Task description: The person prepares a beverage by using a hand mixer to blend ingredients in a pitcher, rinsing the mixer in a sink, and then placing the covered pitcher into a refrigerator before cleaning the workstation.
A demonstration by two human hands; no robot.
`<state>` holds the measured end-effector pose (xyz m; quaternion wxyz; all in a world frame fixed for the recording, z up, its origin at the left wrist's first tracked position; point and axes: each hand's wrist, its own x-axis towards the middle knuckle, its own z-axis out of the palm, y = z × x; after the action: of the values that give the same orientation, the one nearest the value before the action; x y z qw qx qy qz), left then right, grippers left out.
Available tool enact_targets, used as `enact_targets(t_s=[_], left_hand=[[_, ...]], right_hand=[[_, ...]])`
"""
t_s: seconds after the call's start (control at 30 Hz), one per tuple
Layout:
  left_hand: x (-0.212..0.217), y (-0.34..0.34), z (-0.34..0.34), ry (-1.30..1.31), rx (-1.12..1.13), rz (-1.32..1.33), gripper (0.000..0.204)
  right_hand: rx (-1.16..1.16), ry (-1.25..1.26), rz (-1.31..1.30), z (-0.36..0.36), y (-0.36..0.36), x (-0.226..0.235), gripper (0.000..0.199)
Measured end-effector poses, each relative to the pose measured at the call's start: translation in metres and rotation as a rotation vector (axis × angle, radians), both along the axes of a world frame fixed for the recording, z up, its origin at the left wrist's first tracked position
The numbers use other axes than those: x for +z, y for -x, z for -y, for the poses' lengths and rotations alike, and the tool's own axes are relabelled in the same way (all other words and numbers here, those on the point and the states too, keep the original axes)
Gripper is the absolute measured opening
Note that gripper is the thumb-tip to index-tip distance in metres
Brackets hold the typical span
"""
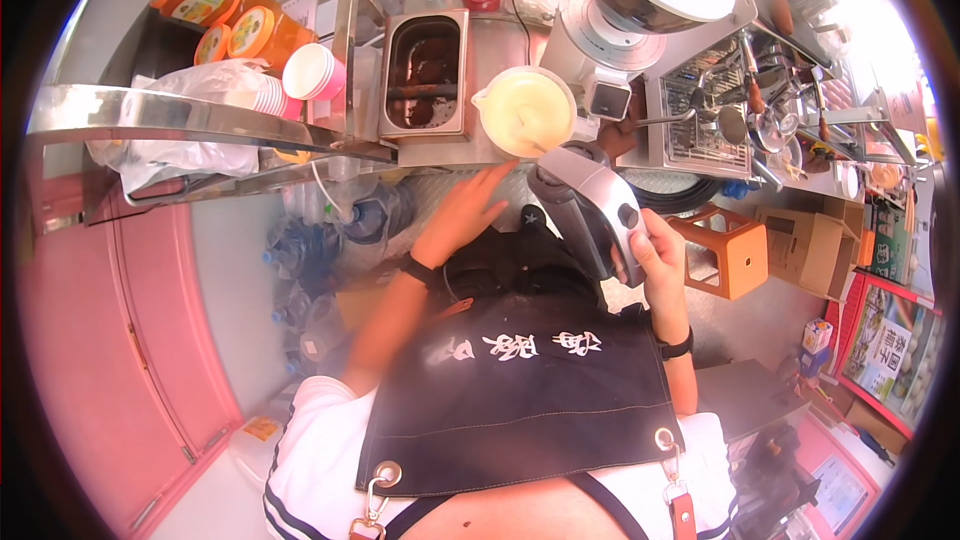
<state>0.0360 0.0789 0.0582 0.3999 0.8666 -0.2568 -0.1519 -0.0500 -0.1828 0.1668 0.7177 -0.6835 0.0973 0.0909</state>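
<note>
My right hand (655, 255) is wrapped round a silver and black hand mixer (600, 195). Its front end reaches over the near rim of a white bowl with a pouring lip (481, 101). Pale yellow batter (528, 108) fills much of the bowl, and a small mark in its surface lies near the mixer's front; the beaters are mostly hidden. My left hand (468, 215) holds nothing, its fingers stretched out toward the bowl's near side. Whether those fingertips touch the bowl or the counter edge, I cannot tell.
A steel pan with dark brown residue (462, 125) stands left of the bowl. A white appliance (580, 50) stands at its right, before a wire rack of utensils (668, 145). Paper cups (312, 72) sit on the left shelf. Below are an orange stool (742, 258) and water jugs (372, 215).
</note>
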Motion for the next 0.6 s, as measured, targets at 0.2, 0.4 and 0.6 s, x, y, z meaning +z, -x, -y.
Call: enact_targets(t_s=[0.2, 0.4, 0.6], left_hand=[[-0.001, -0.0002, -0.0005, 0.002, 0.0, -0.001, 0.062], [-0.0027, -0.0005, -0.0008, 0.033, 0.003, 0.07, 0.062], [-0.0036, -0.0002, -0.0015, 0.036, 0.005, 0.062, 0.062]], right_hand=[[0.034, 0.021, -0.005, 0.0031, 0.0007, -0.0047, 0.035], [0.026, -0.021, 0.009, 0.0023, 0.0008, -0.0047, 0.037], [0.019, -0.045, -0.005, 0.0011, -0.0005, -0.0037, 0.039]])
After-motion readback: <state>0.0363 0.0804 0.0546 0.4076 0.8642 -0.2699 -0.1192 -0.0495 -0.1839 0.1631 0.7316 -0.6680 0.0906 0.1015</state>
